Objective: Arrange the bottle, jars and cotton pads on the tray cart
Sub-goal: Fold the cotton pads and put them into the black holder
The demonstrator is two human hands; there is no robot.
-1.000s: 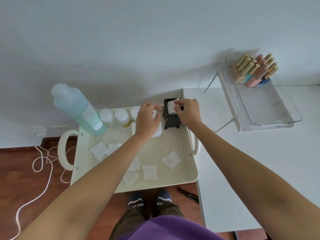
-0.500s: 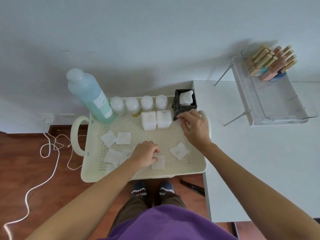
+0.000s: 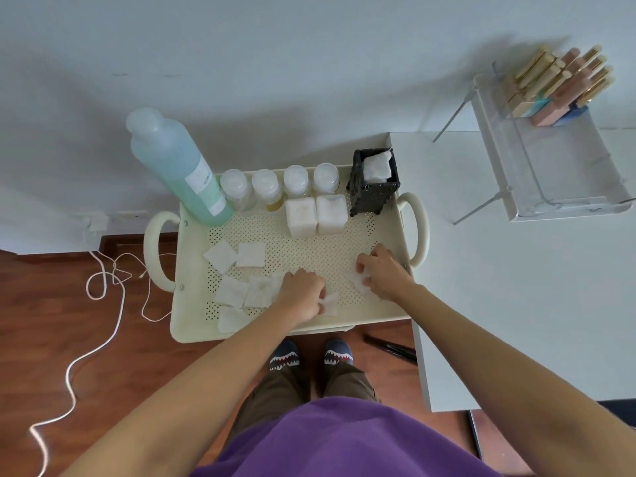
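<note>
Cream-coloured and perforated, the tray cart (image 3: 192, 325) stands against a pale wall, just beside a white desk (image 3: 509, 304). Along its far edge a tall bottle (image 3: 179, 166) of blue-green liquid occupies the left corner, with four clear-lidded jars (image 3: 278, 185) in a row beside it. Two neat stacks of cotton pads (image 3: 316, 215) sit in front of the two right-hand jars, and a black mesh holder (image 3: 375, 184) in the far right corner has more pads packed inside.

Loose cotton pads (image 3: 237, 270) lie scattered flat across the left and near part of the tray. The person's left hand (image 3: 303, 294) is down near the middle of the front edge, fingers curled and pinching one pad (image 3: 328, 301) that lifts off the surface. The right hand (image 3: 382, 273) is lowered near the right handle, fingers bent over another pad (image 3: 359, 280); whether it actually grips the pad cannot be told.

On the desk, well apart from the cart, a clear acrylic organiser (image 3: 550, 160) holds a cluster of gold-capped cosmetic tubes (image 3: 564, 87) at its far end. A white cord (image 3: 103, 304) trails across the wooden floor left of the cart.
</note>
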